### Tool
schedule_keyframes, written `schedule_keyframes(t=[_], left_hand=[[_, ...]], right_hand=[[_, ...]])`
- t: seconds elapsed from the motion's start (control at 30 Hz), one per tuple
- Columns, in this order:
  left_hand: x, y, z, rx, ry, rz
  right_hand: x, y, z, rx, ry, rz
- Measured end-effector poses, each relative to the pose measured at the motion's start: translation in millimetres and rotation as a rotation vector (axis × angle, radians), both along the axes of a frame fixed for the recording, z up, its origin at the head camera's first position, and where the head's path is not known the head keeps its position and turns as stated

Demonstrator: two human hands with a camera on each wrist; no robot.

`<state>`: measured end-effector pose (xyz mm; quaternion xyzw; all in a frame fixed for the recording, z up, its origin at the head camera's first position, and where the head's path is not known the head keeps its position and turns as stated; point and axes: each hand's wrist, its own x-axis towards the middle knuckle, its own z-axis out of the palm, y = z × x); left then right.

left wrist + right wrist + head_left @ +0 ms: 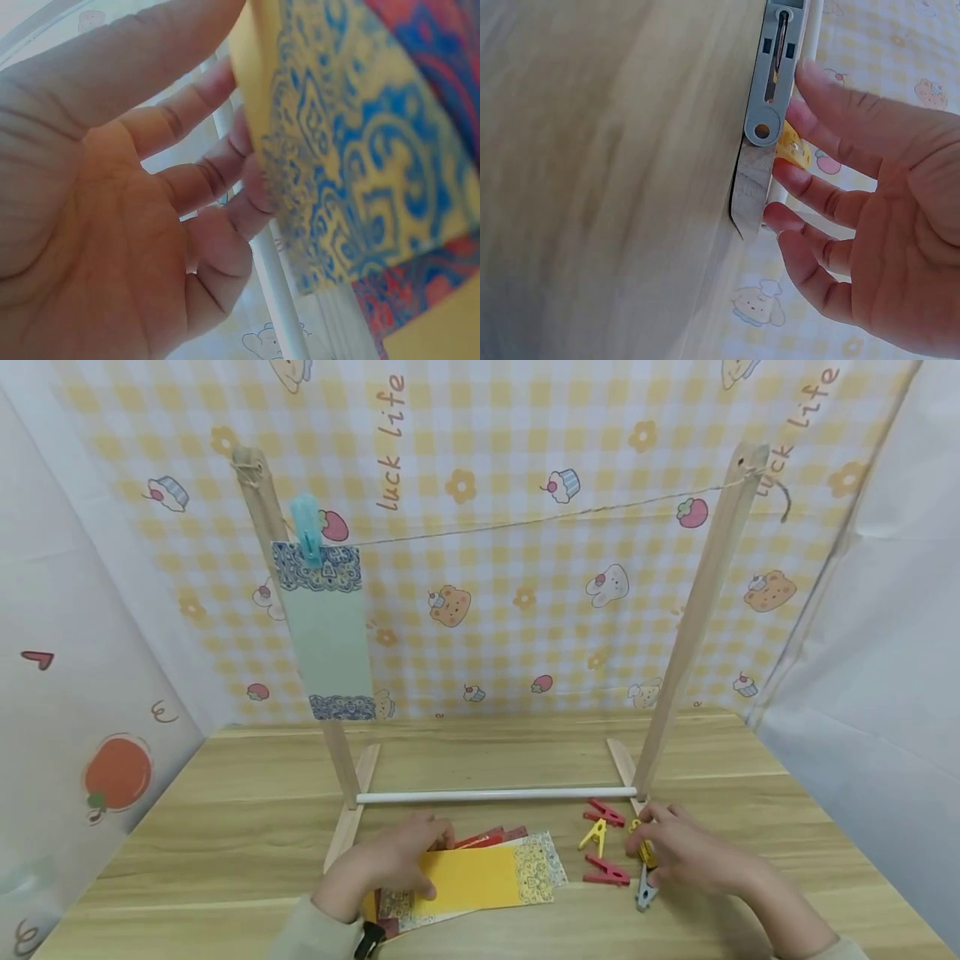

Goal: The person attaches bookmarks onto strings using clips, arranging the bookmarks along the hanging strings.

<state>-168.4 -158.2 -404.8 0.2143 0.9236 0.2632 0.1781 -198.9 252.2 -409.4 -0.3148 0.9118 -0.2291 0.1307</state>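
Note:
My left hand (397,860) holds the yellow card (468,877) with patterned ends at its left side, thumb on top and fingertips at its far edge. In the left wrist view, the thumb and fingers meet the card's patterned end (360,165). Beneath it lie red and whitish patterned cards, partly covered. My right hand (693,852) reaches over a yellow clothespin (647,852) and a grey clothespin (643,893), fingers spread and slightly bent. From the right wrist, the grey clothespin (771,82) lies beside the thumb and the yellow clothespin (793,146) by the fingertips.
Two wooden posts (690,610) carry a sagging twine (525,522), with a white rod (495,795) between their feet. A light blue clothespin (307,531) holds a pale green card (333,639) on the left. Red clothespins (606,871) and a small yellow clothespin (595,835) lie between the hands.

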Motion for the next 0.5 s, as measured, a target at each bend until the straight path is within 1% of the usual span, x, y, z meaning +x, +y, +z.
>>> schedule_keyframes(t=[0.07,0.17,0.27,0.3,0.4,0.5], left_hand=[[-1.1,-1,-0.2,0.011,0.002,-0.014],[-2.7,-2,-0.6,0.040,0.001,-0.028],[-3.1,-4,-0.8,0.073,0.009,-0.025],[-3.0,-5,-0.9,0.079,0.015,-0.024],[-2.9,-7,0.0,0.093,0.033,-0.023],[-5.3,-7,0.6,0.103,0.051,-0.033]], right_hand=[[-1.0,0,0.5,0.000,0.010,0.021],[-3.2,0,0.5,0.003,0.049,0.058],[-6.5,-1,-0.7,0.000,0.101,0.093],[-7.9,-2,-1.3,-0.006,0.106,0.101],[-11.7,-1,-3.8,-0.056,0.118,0.140],[-14.2,3,-4.8,-0.112,0.115,0.158]])
